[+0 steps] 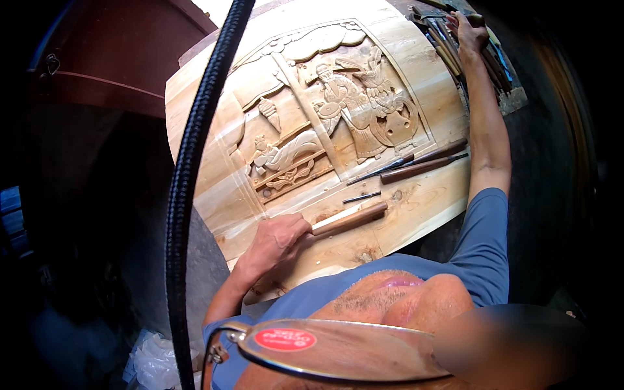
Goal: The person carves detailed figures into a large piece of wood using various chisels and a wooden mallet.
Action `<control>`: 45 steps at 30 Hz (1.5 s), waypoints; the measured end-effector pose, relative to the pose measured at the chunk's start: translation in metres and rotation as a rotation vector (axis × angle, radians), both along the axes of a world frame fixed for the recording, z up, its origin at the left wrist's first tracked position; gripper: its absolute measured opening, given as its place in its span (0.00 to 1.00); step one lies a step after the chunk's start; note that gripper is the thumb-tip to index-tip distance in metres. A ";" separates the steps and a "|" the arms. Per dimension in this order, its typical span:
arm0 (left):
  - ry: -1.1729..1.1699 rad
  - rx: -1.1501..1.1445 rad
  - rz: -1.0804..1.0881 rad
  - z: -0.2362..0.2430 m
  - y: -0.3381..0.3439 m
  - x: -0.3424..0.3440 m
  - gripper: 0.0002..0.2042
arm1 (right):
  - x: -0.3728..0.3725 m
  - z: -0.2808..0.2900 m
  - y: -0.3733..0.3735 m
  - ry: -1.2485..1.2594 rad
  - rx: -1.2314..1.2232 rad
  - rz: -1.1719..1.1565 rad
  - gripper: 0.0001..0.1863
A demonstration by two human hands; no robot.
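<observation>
A pale wooden panel [396, 214] lies before me, carved in relief with robed figures, a bird and cloud shapes [351, 104]. My left hand [278, 239] is closed round the near end of a wooden stick [351, 220] that rests low over the panel's near edge. At the far right, my right arm stretches out to a bundle of carving tools [448, 52]. There my right hand [470, 34] has its fingers curled at a dark wooden handle [477, 21]; the rest of that tool is hidden.
Chisels with brown handles [416, 170] and a short dark steel tool [361, 197] lie on the panel below the carving. A black braided flexible arm [188, 162] crosses the left side. A dark red cabinet [123, 58] stands far left, and a white plastic bag [156, 361] lies lower left.
</observation>
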State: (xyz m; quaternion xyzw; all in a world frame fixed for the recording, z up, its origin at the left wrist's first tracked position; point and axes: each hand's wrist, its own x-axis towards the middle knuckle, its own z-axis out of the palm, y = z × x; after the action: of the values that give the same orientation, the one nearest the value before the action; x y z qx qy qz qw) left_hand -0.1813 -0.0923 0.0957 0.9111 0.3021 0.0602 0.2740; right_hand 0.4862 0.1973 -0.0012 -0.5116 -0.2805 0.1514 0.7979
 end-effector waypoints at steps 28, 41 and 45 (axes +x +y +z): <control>-0.663 0.687 0.117 -0.047 0.092 0.055 0.27 | -0.415 0.066 -0.288 -0.117 0.128 0.781 0.12; -0.477 0.835 0.149 -0.049 0.073 0.042 0.23 | -0.410 0.102 -0.324 -1.311 -0.179 0.387 0.20; -0.448 0.812 0.138 -0.047 0.069 0.033 0.23 | -0.417 0.102 -0.325 -1.237 -0.195 0.442 0.19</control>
State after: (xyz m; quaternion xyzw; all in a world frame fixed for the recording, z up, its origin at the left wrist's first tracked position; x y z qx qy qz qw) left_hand -0.1487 -0.0237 0.0484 0.8869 0.2473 0.3868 -0.0509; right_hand 0.0688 -0.1277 0.1004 -0.5044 -0.7703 0.0146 0.3900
